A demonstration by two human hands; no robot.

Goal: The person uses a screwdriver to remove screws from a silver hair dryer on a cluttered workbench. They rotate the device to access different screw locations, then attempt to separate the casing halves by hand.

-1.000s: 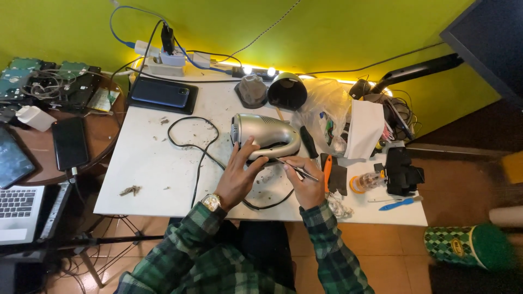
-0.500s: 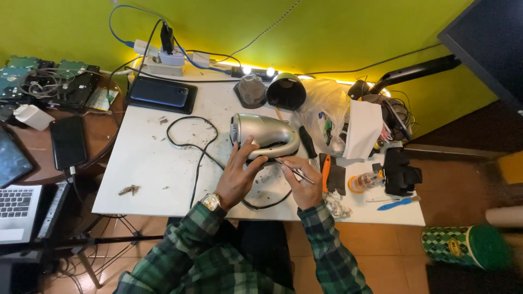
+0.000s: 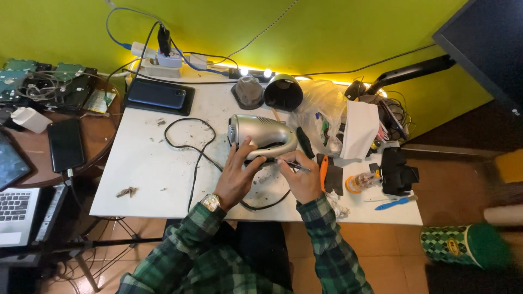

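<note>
Little shifted since a second ago: left hand (image 3: 235, 177) still laid against the silver hair dryer (image 3: 261, 136), right hand (image 3: 301, 177) still working a thin dark tool (image 3: 294, 165) at the dryer's underside, tool tip perhaps a shade closer in. Left fingers spread and curled over the near side of the dryer body, thumb pressed by the handle, steadying rather than clasping all round. Right fingers pinched shut round the tool, held like a pen. Dryer lying on its side near the middle of the white table (image 3: 147, 169), rear grille facing left, black cord (image 3: 190, 147) looping off to the left and back under the wrists. Wristwatch (image 3: 210, 202) on the left arm, green plaid sleeves on both. Just right of the right hand, an orange-handled tool (image 3: 323, 171) on the table. Behind the dryer, a black nozzle (image 3: 283, 93) and a grey cone-shaped part (image 3: 249, 91); further left, a dark tablet (image 3: 158, 95)
</note>
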